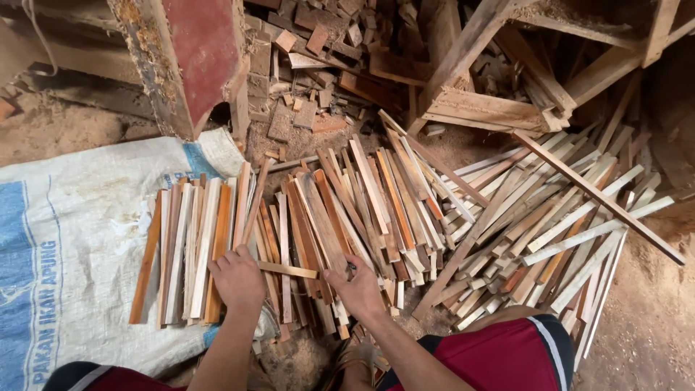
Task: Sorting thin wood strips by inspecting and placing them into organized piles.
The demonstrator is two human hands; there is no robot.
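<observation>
A thin wooden slat point(288, 270) lies crosswise between my two hands. My left hand point(237, 281) rests on the near ends of a neat row of slats point(190, 246) laid side by side on a white woven sack point(69, 239), and it touches the left end of the crosswise slat. My right hand point(357, 288) pinches the slat's right end over a loose heap of mixed brown and pale slats point(362, 210). Both arms come up from the bottom edge.
A bigger tangle of longer pale strips point(557, 217) spreads to the right. Small wood offcuts point(318, 65) pile up at the back. A red-painted machine part point(192, 58) stands at top left, a rough timber frame point(499, 94) at top right. Sawdust covers the ground.
</observation>
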